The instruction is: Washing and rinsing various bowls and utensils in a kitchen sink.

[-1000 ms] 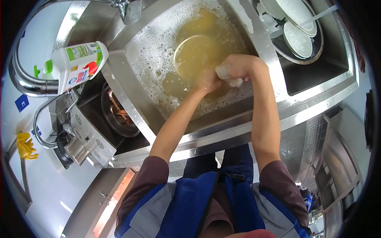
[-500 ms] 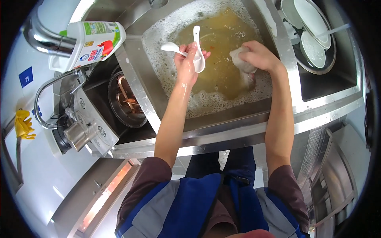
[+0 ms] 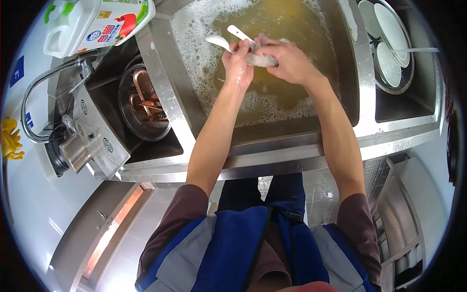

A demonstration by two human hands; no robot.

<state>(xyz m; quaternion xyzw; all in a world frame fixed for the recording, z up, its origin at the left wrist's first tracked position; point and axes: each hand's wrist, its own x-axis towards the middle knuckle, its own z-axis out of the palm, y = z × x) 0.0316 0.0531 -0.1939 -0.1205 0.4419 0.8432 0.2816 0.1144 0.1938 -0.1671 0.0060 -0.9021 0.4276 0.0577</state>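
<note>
Two smooth white spoons (image 3: 239,33) are above the cloudy, foamy water (image 3: 265,92) of the middle steel sink (image 3: 282,135). The left hand (image 3: 237,67) is closed around them, and close to it the right hand (image 3: 287,61) grips a wet whitish-grey cloth (image 3: 261,60) at the spoons. To the right, a round metal bowl (image 3: 404,78) carries white dishes (image 3: 387,63).
</note>
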